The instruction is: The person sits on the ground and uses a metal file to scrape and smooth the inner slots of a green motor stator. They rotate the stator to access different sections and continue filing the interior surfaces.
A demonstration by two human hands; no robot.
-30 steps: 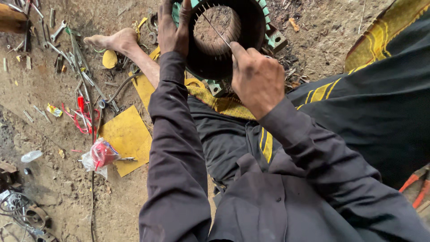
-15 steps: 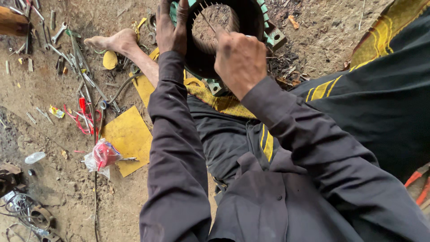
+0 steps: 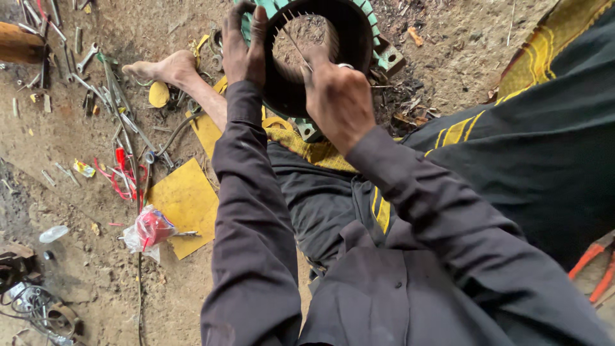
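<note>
Gripping the rim, the left hand (image 3: 243, 45) curls its fingers (image 3: 234, 25) over the near edge of the stator (image 3: 355, 32), which rests by the lap, its bore facing up toward the camera. Right hand (image 3: 339, 96), fingers pinched together on a thin rod (image 3: 296, 46) slanting into the bore. Beyond, dirt floor (image 3: 64, 192), scattered tools (image 3: 96, 77), yellow sheets (image 3: 186, 198).
</note>
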